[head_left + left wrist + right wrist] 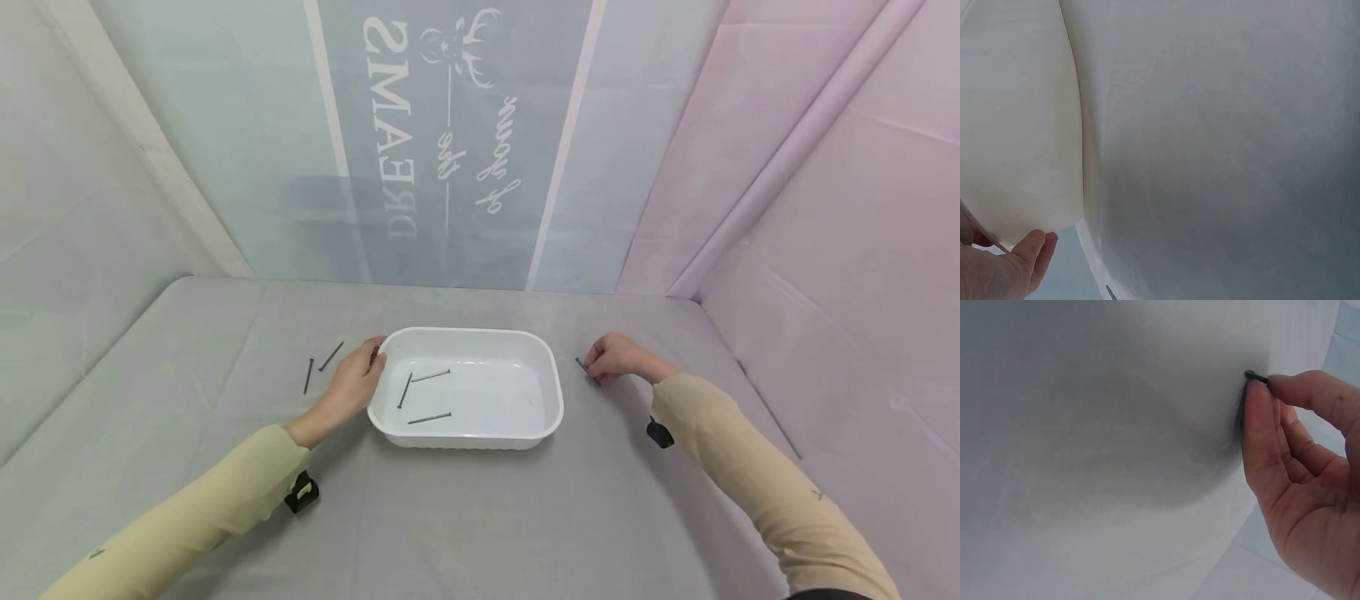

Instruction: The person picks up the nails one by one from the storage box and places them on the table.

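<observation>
A white rectangular tray (468, 437) sits on the grey cloth with three dark nails inside, one of them a nail (430, 417) near its front wall. My left hand (354, 379) grips the tray's left end, thumb on one side of the rim; in the left wrist view the left hand (1007, 272) shows at the tray wall (1022, 125). To the right of the tray, my right hand (617, 357) pinches a nail (582, 365) between thumb and forefinger. The right wrist view shows the nail's head (1249, 374) sticking out past the fingertips.
Left of my left hand, two loose nails lie on the cloth, an upright-looking nail (308, 377) and a slanted nail (331, 357). A printed blue-grey curtain (465, 250) hangs behind the table (465, 525). Pale fabric walls stand on both sides.
</observation>
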Tool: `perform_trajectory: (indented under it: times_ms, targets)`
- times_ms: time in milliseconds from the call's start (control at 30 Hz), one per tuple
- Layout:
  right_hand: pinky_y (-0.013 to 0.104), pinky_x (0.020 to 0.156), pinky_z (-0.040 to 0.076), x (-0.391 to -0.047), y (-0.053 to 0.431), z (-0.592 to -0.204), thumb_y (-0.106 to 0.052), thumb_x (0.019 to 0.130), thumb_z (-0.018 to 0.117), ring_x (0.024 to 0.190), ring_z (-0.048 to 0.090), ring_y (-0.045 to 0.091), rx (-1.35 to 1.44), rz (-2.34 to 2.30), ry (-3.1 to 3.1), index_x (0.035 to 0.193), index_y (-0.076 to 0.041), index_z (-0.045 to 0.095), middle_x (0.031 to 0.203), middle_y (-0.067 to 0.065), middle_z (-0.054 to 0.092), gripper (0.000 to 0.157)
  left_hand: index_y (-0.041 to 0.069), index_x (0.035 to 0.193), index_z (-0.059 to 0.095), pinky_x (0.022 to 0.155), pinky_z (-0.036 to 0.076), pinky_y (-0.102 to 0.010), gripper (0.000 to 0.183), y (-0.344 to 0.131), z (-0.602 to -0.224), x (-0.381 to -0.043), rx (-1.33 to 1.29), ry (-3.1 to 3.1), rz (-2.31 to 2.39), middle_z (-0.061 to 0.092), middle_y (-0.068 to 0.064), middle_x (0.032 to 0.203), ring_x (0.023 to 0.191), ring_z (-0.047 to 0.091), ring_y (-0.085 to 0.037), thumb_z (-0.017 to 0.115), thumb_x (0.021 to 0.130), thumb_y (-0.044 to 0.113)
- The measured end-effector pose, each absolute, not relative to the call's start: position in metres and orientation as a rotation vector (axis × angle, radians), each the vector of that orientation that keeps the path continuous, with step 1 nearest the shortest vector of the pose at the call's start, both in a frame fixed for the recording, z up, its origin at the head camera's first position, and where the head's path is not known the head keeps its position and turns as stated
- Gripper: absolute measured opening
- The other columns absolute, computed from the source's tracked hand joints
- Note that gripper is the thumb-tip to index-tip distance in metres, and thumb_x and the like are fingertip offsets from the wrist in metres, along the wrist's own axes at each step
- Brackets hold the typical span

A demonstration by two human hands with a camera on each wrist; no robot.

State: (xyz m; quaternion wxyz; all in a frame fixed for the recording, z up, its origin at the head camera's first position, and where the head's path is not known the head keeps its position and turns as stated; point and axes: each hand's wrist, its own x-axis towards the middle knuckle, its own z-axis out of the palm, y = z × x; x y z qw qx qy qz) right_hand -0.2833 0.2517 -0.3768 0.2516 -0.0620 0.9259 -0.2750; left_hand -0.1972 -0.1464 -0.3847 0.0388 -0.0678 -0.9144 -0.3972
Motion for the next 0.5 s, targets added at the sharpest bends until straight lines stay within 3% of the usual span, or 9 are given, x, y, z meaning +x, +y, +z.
perform_trajectory:
  times_ms: [267,500]
  targets:
    - [0.028,0.064,0.053,-0.284,0.245,-0.366,-0.005,0.081,0.060,0.066,0.057,0.013,-0.206,-0.609,2.502,0.090,0.005,0.062,0.075,0.007,0.061,0.013,-0.011,0.131,0.036,0.083,0.049,-0.042,0.039,-0.146,-0.385,-0.197,-0.206,-2.802,-1.220,0.051,-0.030,0.118,0.102,0.054,-0.036,0.036,0.097,0.007]
    - [0.032,0.066,0.054,-0.281,0.236,-0.350,-0.003,0.081,0.056,0.070,0.058,0.018,-0.281,-0.543,2.507,0.095,0.009,0.060,0.078,0.011,0.059,0.019,-0.012,0.131,0.036,0.081,0.049,-0.042,0.039,-0.147,-0.386,-0.197,-0.230,-2.788,-1.215,0.052,-0.030,0.116,0.100,0.055,-0.036,0.037,0.097,0.007]
